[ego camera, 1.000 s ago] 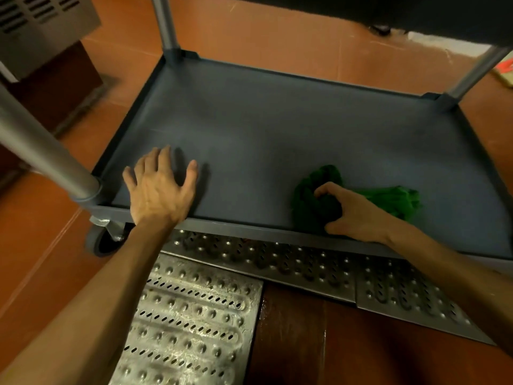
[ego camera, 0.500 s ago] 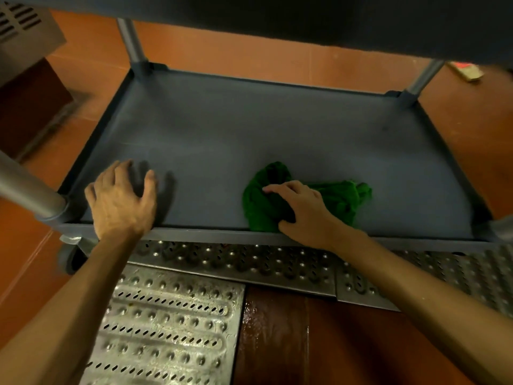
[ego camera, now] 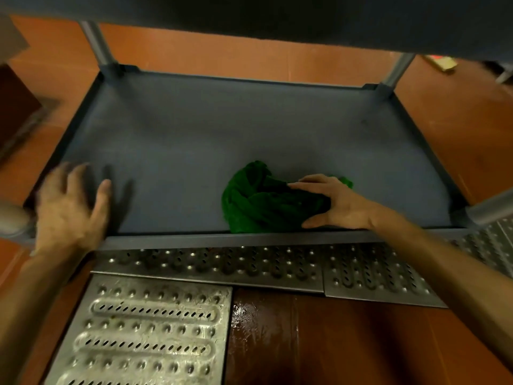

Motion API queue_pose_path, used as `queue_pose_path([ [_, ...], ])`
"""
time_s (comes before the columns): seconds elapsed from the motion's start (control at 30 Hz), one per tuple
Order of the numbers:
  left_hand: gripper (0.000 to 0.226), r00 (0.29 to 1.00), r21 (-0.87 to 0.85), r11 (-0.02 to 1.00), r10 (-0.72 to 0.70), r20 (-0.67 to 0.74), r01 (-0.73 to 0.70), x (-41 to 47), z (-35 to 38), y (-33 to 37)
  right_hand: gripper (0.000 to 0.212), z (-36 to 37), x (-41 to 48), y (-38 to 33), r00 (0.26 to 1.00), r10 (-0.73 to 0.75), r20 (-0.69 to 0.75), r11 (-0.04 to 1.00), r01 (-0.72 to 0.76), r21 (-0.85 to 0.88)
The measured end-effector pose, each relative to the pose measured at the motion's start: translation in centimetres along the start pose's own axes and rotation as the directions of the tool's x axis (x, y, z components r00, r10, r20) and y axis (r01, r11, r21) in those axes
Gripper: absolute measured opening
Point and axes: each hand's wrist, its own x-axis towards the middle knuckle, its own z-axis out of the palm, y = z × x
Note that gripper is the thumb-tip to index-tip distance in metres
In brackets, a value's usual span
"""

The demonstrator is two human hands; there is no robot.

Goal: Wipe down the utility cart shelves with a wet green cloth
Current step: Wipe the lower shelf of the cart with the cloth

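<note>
At the far left edge a rounded grey corner post of the utility cart shows only in part. Just beside it the left hand lies over the front left corner of the lower shelf. Its fingers are spread and its thumb is held wide, with the heel of the palm over the front rim. The hand is blurred, so whether the fingertips touch the grey-blue surface cannot be told. Behind it a metal back post rises to the dark underside of the upper shelf, which spans the top of the view. On the floor in front of the cart lie perforated metal drain grates, with a wet, dark tile to their right. Right of the shelf's middle and close to the front rim sits the green cloth, bunched into a heap on the shelf surface. The right hand rests on the cloth's right part, its fingers laid nearly straight over the top and its thumb stretched along the near side, so the bunch sits in the fork between them. A green corner shows past the knuckles. Farther right stand the other back post and a front post, and beyond them the orange-red floor tiles — with a small flat object, too blurred to name.
</note>
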Motion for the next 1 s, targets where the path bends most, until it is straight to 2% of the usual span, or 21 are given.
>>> queue_pose_path([
  [0.07,0.066,0.998,-0.082,0.995,-0.058,-0.020,0.056,-0.1,0.4,0.0,0.086,0.3,1.1,0.2,1.000,0.005,0.030,1.000,-0.004,-0.027],
  [0.2,0.070,0.999,-0.088,0.996,0.006,-0.045,-0.010,-0.2,0.5,-0.6,0.086,0.4,2.6,-0.6,0.994,-0.023,0.108,0.999,0.027,-0.032],
  [0.27,0.069,0.999,-0.100,0.995,-0.006,-0.039,0.002,-0.1,0.5,-0.4,0.084,1.3,3.2,-1.8,0.992,-0.057,0.113,0.998,0.056,0.012],
  [0.4,0.070,0.998,-0.097,0.995,-0.032,-0.056,0.026,-0.1,0.5,-0.1,0.056,4.1,5.5,-5.2,0.961,-0.262,0.093,0.959,0.248,0.139],
  [0.53,0.071,0.997,-0.115,0.993,-0.047,-0.061,0.040,0.0,0.5,-0.2,0.041,6.4,8.7,-9.0,0.923,-0.369,0.113,0.929,0.363,0.069],
  [0.6,0.070,0.996,-0.143,0.989,-0.055,-0.067,0.045,0.0,0.4,-0.1,0.037,6.9,9.9,-10.8,0.917,-0.358,0.176,0.934,0.348,0.085],
  [0.67,0.069,0.995,-0.179,0.983,-0.060,-0.081,0.044,-0.1,0.3,0.0,0.031,7.2,10.7,-12.6,0.912,-0.289,0.290,0.956,0.257,0.144],
  [0.77,0.067,0.991,-0.227,0.973,-0.065,-0.117,0.037,-0.2,0.3,0.2,0.056,7.2,12.0,-14.6,0.883,-0.214,0.418,0.969,0.136,0.208],
  [0.83,0.066,0.989,-0.241,0.970,-0.067,-0.135,0.033,-0.3,0.3,0.2,0.059,7.1,12.6,-15.8,0.863,-0.169,0.477,0.974,0.073,0.213],
  [0.93,0.067,0.990,-0.223,0.975,-0.044,-0.136,0.013,-0.2,0.3,0.0,0.011,7.7,13.8,-16.7,0.839,-0.226,0.495,0.974,0.196,0.112],
  [0.97,0.068,0.991,-0.217,0.976,-0.042,-0.127,0.014,-0.2,0.3,0.0,0.007,8.2,14.3,-16.9,0.846,-0.238,0.477,0.970,0.233,0.069],
  [1.0,0.070,0.992,-0.214,0.977,-0.044,-0.117,0.018,-0.2,0.3,0.0,0.018,8.7,14.7,-17.0,0.856,-0.246,0.455,0.966,0.253,0.047],
])
